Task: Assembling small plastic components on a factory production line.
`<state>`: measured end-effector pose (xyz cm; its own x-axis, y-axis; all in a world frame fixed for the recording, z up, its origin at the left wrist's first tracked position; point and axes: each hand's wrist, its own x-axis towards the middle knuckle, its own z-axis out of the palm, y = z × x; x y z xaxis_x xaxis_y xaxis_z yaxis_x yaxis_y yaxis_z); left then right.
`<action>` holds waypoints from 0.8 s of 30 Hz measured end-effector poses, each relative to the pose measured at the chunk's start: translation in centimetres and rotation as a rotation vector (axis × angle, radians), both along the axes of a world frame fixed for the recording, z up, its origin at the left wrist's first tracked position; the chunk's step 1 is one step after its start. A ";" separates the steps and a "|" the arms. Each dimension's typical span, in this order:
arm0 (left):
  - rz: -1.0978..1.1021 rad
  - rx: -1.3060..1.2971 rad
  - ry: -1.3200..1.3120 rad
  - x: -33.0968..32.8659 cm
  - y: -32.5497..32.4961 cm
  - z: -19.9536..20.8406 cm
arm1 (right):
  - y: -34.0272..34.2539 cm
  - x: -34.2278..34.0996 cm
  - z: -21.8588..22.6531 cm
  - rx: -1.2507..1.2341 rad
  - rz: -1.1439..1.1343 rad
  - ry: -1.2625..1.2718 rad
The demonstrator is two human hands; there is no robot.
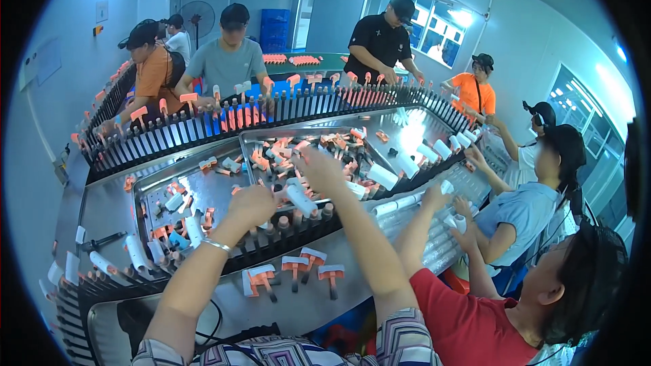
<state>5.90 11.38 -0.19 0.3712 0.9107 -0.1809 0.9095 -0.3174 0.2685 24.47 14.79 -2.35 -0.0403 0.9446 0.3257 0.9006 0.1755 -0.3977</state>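
My left hand (252, 206) is closed, its knuckles up, over the near row of pegs; what its fingers hold, if anything, is hidden. Beside its fingertips, a white rounded part (298, 198) with an orange end lies tilted above the pegs. My right hand (320, 172) reaches over the metal tray (244, 141), fingers curled together at the edge of a heap of small orange, white and dark parts (271, 156). Whatever those fingers grip is too small to make out. Several T-shaped orange-and-white pieces (295, 266) lie on the metal table in front of me.
A second tray (150, 193) with loose parts stands at left. Rows of upright dark pegs (183, 132) border the table, some capped with white or orange pieces. A person in red (468, 318) works close on my right; others stand around the table. Clear plastic wrap (441, 247) lies beside them.
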 end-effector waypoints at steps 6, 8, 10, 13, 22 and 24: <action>-0.020 0.069 -0.018 -4.3 -0.2 -0.8 | 1.5 8.3 5.2 0.356 -0.284 -0.142; 0.012 0.049 -0.029 -5.3 -0.7 -0.6 | 2.4 9.9 0.7 0.187 -0.339 -0.220; -0.014 0.183 -0.066 -5.9 -1.1 -0.8 | 2.9 12.4 -4.4 -0.178 -0.144 -0.223; 0.010 0.543 -0.041 -7.7 0.9 -2.1 | 3.8 6.4 -2.5 -0.218 0.011 -0.298; -0.162 0.310 -0.257 4.9 3.3 -1.1 | 2.1 3.1 -0.3 -0.196 0.017 0.033; -0.177 0.142 -0.014 4.5 2.8 -2.5 | 2.3 5.1 1.4 0.104 -0.009 0.027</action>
<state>10.43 14.22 -2.72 0.5288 0.8473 -0.0493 0.8330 -0.5069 0.2218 29.55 17.12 -0.91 -0.0224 0.9058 0.4230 0.8915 0.2095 -0.4016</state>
